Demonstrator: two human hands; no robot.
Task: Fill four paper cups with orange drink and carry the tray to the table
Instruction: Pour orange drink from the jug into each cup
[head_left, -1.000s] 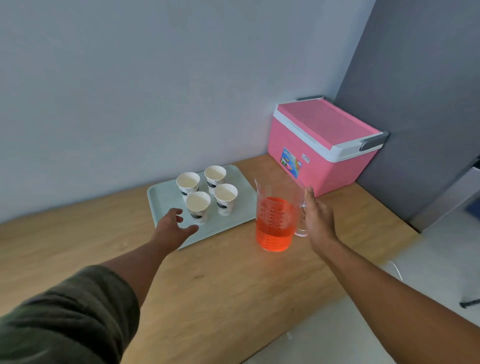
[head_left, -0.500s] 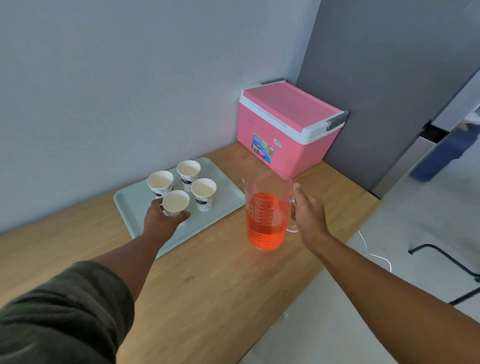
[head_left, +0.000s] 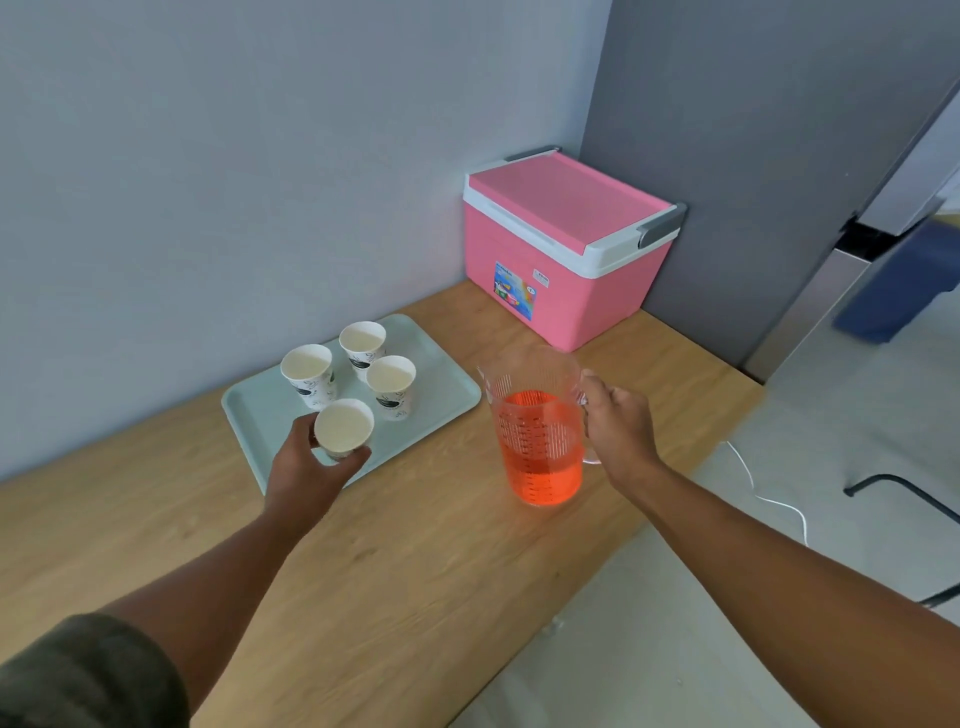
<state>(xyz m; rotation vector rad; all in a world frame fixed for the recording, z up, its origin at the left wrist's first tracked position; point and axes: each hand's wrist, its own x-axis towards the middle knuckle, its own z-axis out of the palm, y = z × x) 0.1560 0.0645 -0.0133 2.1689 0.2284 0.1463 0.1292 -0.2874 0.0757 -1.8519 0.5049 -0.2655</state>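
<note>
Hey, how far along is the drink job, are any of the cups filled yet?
Nothing is poured yet: all four paper cups on the tray look empty. In hand: the left hand grips the nearest cup, and the right hand holds the handle of the jug of orange drink, which stands upright on the counter. Left: filling all four and carrying the tray over.

— What does the room look like behind the counter?

— There is a plain pale wall (head_left: 218, 171), a little bluish. On the right it meets a darker grey panel (head_left: 753, 130). The wooden counter (head_left: 405, 561) runs along the wall into that corner.

— And what stands in the corner?

— A pink cooler box (head_left: 566, 244) with a white rim and grey handles. The floor (head_left: 701, 597) is light, and a thin white cable (head_left: 774, 501) lies on it.
</note>
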